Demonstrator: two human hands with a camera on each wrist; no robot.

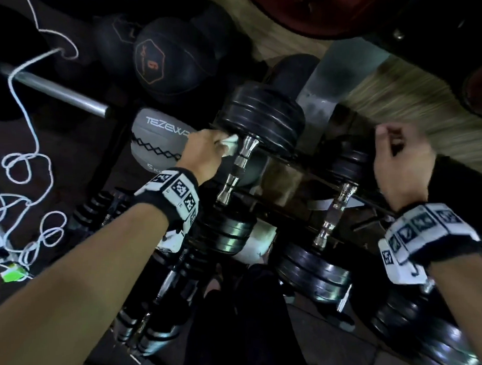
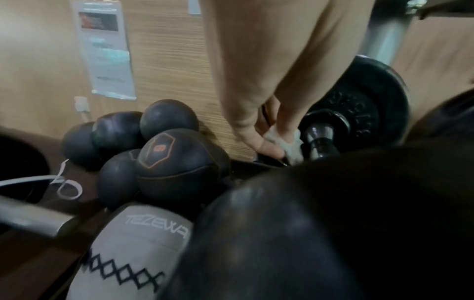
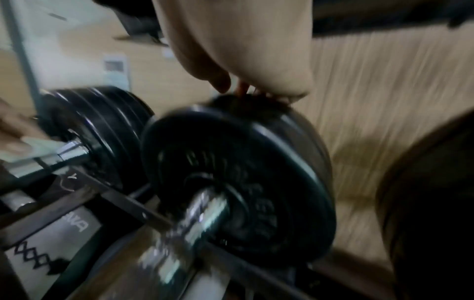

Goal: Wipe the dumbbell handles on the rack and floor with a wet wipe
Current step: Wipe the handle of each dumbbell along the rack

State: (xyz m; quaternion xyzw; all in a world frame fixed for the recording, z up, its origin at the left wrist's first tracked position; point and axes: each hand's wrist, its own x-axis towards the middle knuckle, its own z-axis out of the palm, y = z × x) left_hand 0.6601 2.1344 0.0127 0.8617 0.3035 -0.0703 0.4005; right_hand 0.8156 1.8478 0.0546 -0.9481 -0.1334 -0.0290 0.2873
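Head view. We recorded the left hand (image 1: 204, 153) pinching a wet wipe (image 1: 230, 146) against the far end of a chrome dumbbell handle (image 1: 238, 170) on the rack (image 1: 283, 181). The handle's long axis ran from the far plates (image 1: 259, 119) obliquely toward us and leftward. The wipe lay just to the handle's left, at the collar, so we judged that the coming stroke would travel along that axis toward the near plates (image 1: 225, 232). The right hand (image 1: 403, 160) sat with curled fingers on the far plate of a second dumbbell, whose handle (image 1: 336, 214) lay parallel and to the right. The left hand was the nearer to the handle being wiped. More dumbbells (image 1: 151, 308) lay on the floor below the left forearm, and a grey medicine ball (image 1: 159, 141) rested left of the rack.

Left wrist view. We saw the fingers (image 2: 259, 140) closed round the wet wipe (image 2: 287, 142), which touched the chrome collar (image 2: 318, 132) beside the black plate (image 2: 369, 105). Dark balls (image 2: 169, 158) were piled against a wood-panelled wall (image 2: 166, 60).

Right wrist view. The picture was blurred. We made out the right hand's fingertips (image 3: 284, 97) touching the top rim of a black plate (image 3: 243, 172); whether they gripped it or only steadied it we could not tell. The wet wipe (image 3: 38, 148) showed at the left edge, on the neighbouring handle.
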